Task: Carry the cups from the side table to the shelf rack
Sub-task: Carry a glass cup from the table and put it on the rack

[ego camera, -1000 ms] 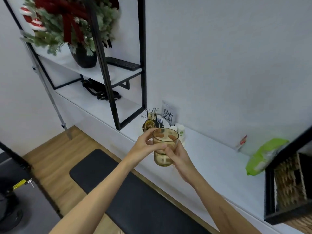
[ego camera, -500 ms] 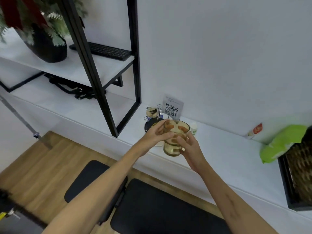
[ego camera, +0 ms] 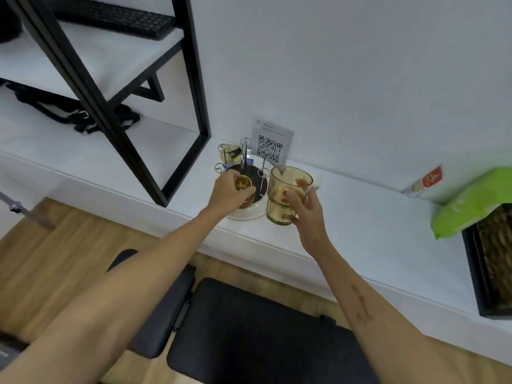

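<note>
Head view: two amber glass cups in hand over a white ledge along the wall. Left hand point(ego camera: 230, 194) curled round a small cup point(ego camera: 243, 184) held mouth-down over the cup stand point(ego camera: 245, 173), a round white tray with thin wire posts, one more cup point(ego camera: 228, 153) already hanging on a far post. Right hand point(ego camera: 307, 214) wrapped round a taller cup point(ego camera: 286, 195), upright and lifted just right of the stand, fingers visible through the glass. Behind the stand, a card with a square code point(ego camera: 270, 144) leaning on the wall; to the left, the black shelf frame point(ego camera: 194, 87) with a keyboard point(ego camera: 116, 18) on its upper board; far right, a green packet point(ego camera: 476, 200). Likely step: setting the small cup onto a near post. Next move probably calls for lining the cup mouth over a free post, lowering without knocking the thin wires, then letting go and bringing the taller cup across from the right. Whether the small cup already touches a post cannot be told, being hidden by the fingers.
</note>
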